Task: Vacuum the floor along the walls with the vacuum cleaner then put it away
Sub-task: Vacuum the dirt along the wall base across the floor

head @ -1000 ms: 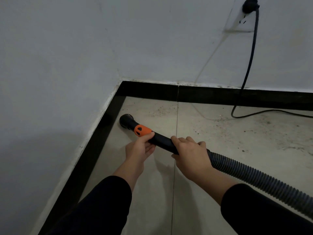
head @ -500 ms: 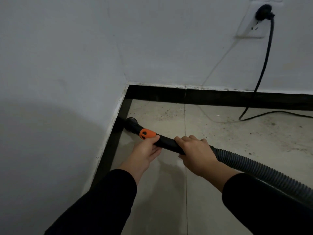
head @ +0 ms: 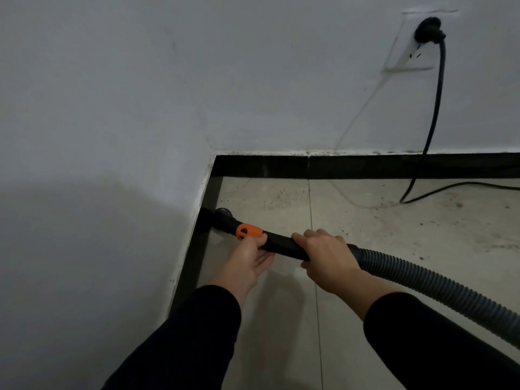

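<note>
The pale left wall [head: 84, 122] and the back wall [head: 295, 80] fill most of your view and meet in a corner, with a broad shadow lying low on the left one. Below them the tiled floor [head: 408, 249] is speckled with grit, thickest near the back wall. A black skirting [head: 365, 166] runs along the foot of both walls. The ribbed grey hose [head: 436, 285] comes in from the lower right, where the frame cuts it off, so the vacuum's body is out of view. Your dark sleeves [head: 197, 333] are cut off at the bottom edge too. Your right hand [head: 327, 257] has its fingers wrapped over the black tube [head: 281, 245] right where it joins the hose. Your left hand [head: 247, 263] grasps the same tube further forward, thumb on top just behind the orange collar [head: 249, 230], fingers reaching underneath. A black cord [head: 436, 116] hangs from a plug [head: 429, 30] in the white socket plate [head: 405, 56], touches the floor and leaves at the right edge. The collar bears a small dark oval mark, too small to read. The nozzle [head: 225, 216] sits on the floor against the left skirting near the corner; black on black, its tip is hard to make out
</note>
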`<move>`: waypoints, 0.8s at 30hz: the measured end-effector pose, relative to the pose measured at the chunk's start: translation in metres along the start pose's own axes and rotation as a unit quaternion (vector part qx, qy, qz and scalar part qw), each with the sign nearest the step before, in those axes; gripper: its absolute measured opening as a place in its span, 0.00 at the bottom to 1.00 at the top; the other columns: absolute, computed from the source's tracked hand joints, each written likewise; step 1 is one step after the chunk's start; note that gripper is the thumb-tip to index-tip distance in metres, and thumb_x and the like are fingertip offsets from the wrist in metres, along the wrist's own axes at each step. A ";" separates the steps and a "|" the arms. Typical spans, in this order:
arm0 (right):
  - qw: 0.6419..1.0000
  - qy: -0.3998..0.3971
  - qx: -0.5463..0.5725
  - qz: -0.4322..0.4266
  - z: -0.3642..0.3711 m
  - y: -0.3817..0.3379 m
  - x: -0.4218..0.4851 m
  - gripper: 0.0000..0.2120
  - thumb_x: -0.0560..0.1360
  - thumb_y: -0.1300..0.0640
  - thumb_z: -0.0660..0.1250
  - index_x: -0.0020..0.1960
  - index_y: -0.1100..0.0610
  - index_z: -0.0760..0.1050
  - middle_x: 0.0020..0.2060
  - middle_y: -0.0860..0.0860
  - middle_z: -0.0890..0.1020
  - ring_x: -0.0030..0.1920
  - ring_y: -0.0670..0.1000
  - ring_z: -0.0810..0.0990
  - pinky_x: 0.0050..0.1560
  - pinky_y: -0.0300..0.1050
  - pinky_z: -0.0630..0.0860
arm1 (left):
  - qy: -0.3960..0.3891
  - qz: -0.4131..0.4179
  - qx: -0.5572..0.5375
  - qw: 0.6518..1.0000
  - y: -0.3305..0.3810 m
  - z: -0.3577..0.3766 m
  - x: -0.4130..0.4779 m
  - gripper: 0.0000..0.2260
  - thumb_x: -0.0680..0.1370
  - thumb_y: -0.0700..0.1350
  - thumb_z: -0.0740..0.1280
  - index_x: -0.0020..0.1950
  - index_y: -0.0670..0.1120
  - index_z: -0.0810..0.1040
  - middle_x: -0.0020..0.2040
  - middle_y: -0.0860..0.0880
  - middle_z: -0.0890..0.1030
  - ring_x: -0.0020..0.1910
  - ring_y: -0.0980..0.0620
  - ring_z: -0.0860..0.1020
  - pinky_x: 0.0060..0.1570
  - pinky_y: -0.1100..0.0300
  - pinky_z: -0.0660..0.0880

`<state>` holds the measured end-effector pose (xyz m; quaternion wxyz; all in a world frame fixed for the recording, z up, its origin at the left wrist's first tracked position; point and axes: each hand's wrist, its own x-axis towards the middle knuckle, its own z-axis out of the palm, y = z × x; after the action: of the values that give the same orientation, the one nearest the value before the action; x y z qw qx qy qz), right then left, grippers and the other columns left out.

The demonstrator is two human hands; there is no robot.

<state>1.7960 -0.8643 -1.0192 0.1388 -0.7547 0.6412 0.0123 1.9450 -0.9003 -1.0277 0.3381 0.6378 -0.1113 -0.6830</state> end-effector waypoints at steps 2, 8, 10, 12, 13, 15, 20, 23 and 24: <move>1.000 0.005 0.010 0.007 0.004 0.005 0.002 0.20 0.76 0.59 0.66 0.66 0.50 0.66 0.54 0.50 0.75 0.56 0.54 0.72 0.54 0.52 0.70 | 0.006 0.006 -0.002 1.000 -0.002 0.005 0.003 0.15 0.79 0.38 0.65 0.65 0.36 0.73 0.50 0.38 0.79 0.48 0.46 0.78 0.51 0.57 0.74; 1.000 0.007 0.012 0.004 0.014 0.018 0.011 0.21 0.77 0.57 0.66 0.67 0.49 0.64 0.55 0.49 0.74 0.57 0.53 0.71 0.54 0.51 0.69 | 0.020 0.024 -0.008 0.999 -0.005 0.011 0.017 0.12 0.78 0.37 0.67 0.61 0.37 0.74 0.47 0.40 0.80 0.43 0.49 0.79 0.48 0.58 0.75; 1.000 0.014 0.009 0.001 0.016 0.020 0.016 0.21 0.77 0.56 0.66 0.67 0.48 0.64 0.55 0.49 0.74 0.58 0.53 0.71 0.55 0.52 0.69 | 0.019 0.034 -0.007 0.999 -0.004 0.012 0.022 0.11 0.78 0.38 0.67 0.60 0.38 0.75 0.46 0.41 0.80 0.43 0.49 0.80 0.47 0.58 0.75; 1.000 0.020 0.005 -0.001 0.017 0.021 0.020 0.23 0.77 0.56 0.65 0.69 0.48 0.63 0.56 0.48 0.73 0.59 0.53 0.71 0.56 0.52 0.68 | 0.015 0.044 -0.003 0.999 -0.003 0.013 0.026 0.10 0.78 0.38 0.67 0.59 0.38 0.75 0.46 0.41 0.81 0.44 0.49 0.80 0.47 0.58 0.76; 1.000 0.022 0.004 -0.001 0.018 0.022 0.021 0.23 0.77 0.56 0.65 0.70 0.48 0.62 0.56 0.48 0.73 0.59 0.53 0.70 0.56 0.52 0.68 | 0.013 0.048 0.000 0.999 -0.003 0.013 0.027 0.09 0.79 0.38 0.67 0.58 0.39 0.75 0.46 0.41 0.81 0.44 0.50 0.80 0.46 0.58 0.76; 1.000 0.024 0.002 0.000 0.020 0.024 0.025 0.24 0.77 0.56 0.65 0.70 0.48 0.61 0.57 0.48 0.73 0.59 0.53 0.70 0.56 0.53 0.67 | 0.012 0.055 0.004 0.998 -0.003 0.014 0.030 0.08 0.79 0.38 0.67 0.57 0.39 0.76 0.46 0.42 0.81 0.44 0.50 0.80 0.45 0.60 0.76; 0.999 0.035 0.000 -0.003 0.026 0.028 0.031 0.25 0.77 0.54 0.65 0.71 0.47 0.60 0.57 0.47 0.73 0.59 0.52 0.70 0.55 0.53 0.66 | 0.006 0.066 0.004 0.998 -0.002 0.014 0.036 0.07 0.79 0.39 0.67 0.56 0.40 0.77 0.46 0.42 0.82 0.46 0.50 0.81 0.40 0.62 0.77; 0.999 0.037 -0.001 -0.004 0.028 0.029 0.034 0.26 0.78 0.54 0.65 0.72 0.48 0.59 0.57 0.47 0.72 0.60 0.52 0.70 0.56 0.53 0.66 | 0.012 0.071 0.002 0.997 -0.002 0.016 0.040 0.09 0.79 0.39 0.68 0.58 0.40 0.76 0.47 0.42 0.82 0.46 0.50 0.81 0.40 0.63 0.77; 0.999 0.039 -0.002 -0.004 0.029 0.029 0.035 0.25 0.78 0.54 0.64 0.72 0.48 0.59 0.58 0.47 0.72 0.60 0.52 0.70 0.55 0.53 0.66 | 0.013 0.073 0.000 0.997 -0.002 0.016 0.041 0.10 0.79 0.39 0.67 0.59 0.39 0.76 0.47 0.42 0.82 0.46 0.50 0.81 0.40 0.63 0.77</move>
<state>1.7783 -0.8952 -1.0592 0.1123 -0.7571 0.6434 -0.0166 1.9308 -0.9281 -1.0586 0.3886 0.6370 -0.1536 -0.6478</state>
